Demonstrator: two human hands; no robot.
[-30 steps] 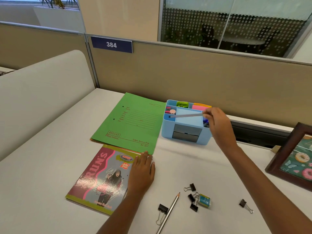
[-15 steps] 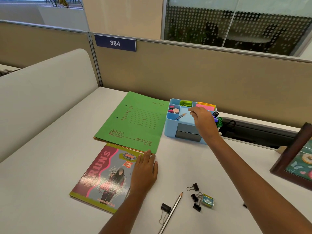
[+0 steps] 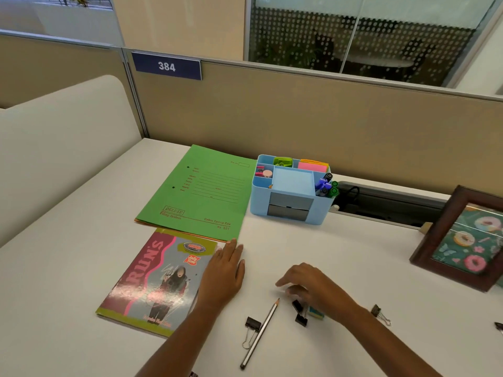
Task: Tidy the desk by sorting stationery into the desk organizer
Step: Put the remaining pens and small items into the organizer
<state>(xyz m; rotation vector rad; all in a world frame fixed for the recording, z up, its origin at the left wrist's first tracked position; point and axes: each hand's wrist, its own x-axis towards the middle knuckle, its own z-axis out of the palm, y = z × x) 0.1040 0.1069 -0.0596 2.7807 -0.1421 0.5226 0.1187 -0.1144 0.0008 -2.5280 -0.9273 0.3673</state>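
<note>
Hovering over the binder clips (image 3: 300, 319), the right hand (image 3: 313, 291) is blurred, grip indiscernible; the left hand (image 3: 223, 273) is laid flat on the notebook (image 3: 152, 278) edge.

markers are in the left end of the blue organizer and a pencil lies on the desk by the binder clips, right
Not quite: the head view shows the markers in the right end of the blue organizer. The pencil does lie by the binder clips.
</note>
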